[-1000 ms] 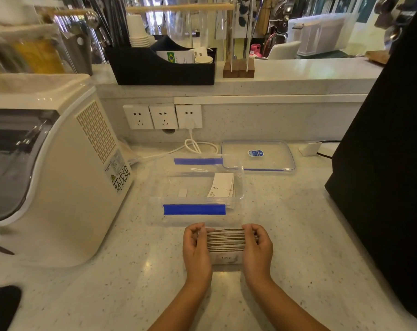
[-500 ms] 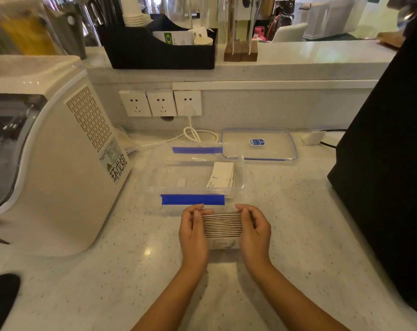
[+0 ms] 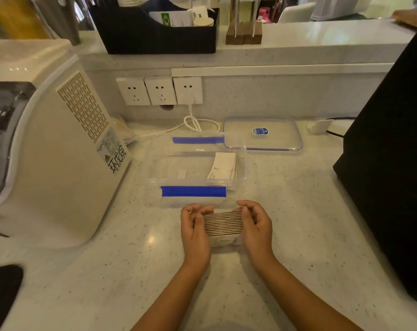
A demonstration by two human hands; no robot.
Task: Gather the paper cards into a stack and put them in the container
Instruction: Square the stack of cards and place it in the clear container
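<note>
A stack of paper cards (image 3: pixel 223 223) is gripped from both sides, the left hand (image 3: pixel 195 229) pressed against its left end and the right hand (image 3: pixel 256 226) against its right end, with fingers curled over the top edges. The card edges are seen as a band of thin lines between the two hands; there are too many to be counted. The stack is held just above or on the pale speckled counter (image 3: pixel 107 271); which of the two cannot be told. It is positioned just in front of a clear plastic container (image 3: pixel 195 174), whose near and far walls are each marked with one strip of blue tape, two strips in all. Inside the container, a small batch of white cards (image 3: pixel 223 167) is leaned toward the right end, and one small white slip (image 3: pixel 181 174) is lying near the middle. One clear lid (image 3: pixel 262 133) is laid flat behind the container, to the right. On the back wall three white sockets (image 3: pixel 159 90) are mounted in a row, and one white plug with a looped cable is fitted in the rightmost. One cream-coloured appliance (image 3: pixel 47 144) is stood to the left, and one large black object (image 3: pixel 393 151) to the right. On the raised ledge behind, one black organiser (image 3: pixel 154 34) is set.
</note>
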